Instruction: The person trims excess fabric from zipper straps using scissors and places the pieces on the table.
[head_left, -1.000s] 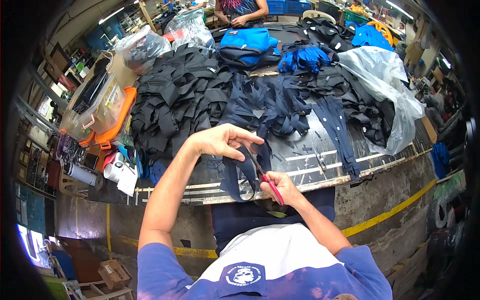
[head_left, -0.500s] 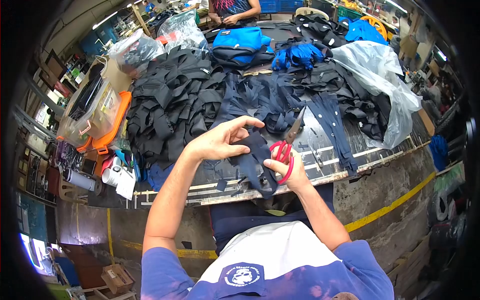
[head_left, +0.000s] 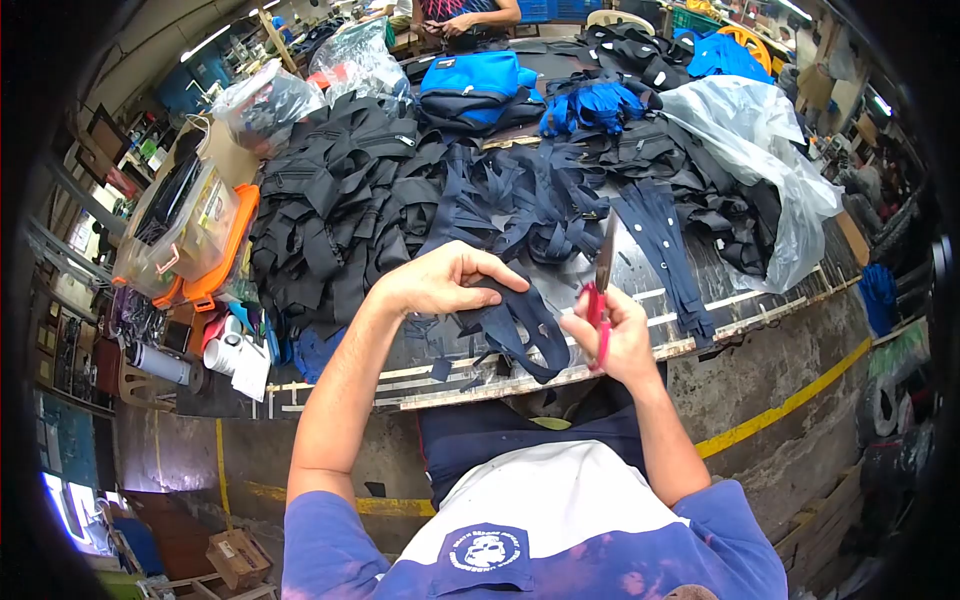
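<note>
Over the table's near edge, my left hand (head_left: 440, 281) pinches a dark navy fabric strip (head_left: 548, 340) between thumb and fingers. The strip hangs in a loop, its lower part at the tabletop. To its right, my right hand (head_left: 624, 335) grips red-handled scissors (head_left: 599, 300) with the blades pointing up and away from me. The scissors are apart from the strip. Just beyond my hands lies a tangled pile of navy strips (head_left: 510, 200). A bundle of long navy strips with pale dots (head_left: 660, 250) lies right of the scissors.
A large heap of black fabric pieces (head_left: 330, 200) covers the table's left. Behind stand a blue bag (head_left: 470, 85) and blue strips (head_left: 595, 108). Clear plastic sheeting (head_left: 760, 150) drapes the right side. An orange-lidded plastic bin (head_left: 190, 240) sits at left. Another person's hands (head_left: 455, 25) show across the table.
My right hand has moved right, away from the strip, with the scissors turned more upright. The strip now hangs as a more open loop from my left hand, which has barely moved.
</note>
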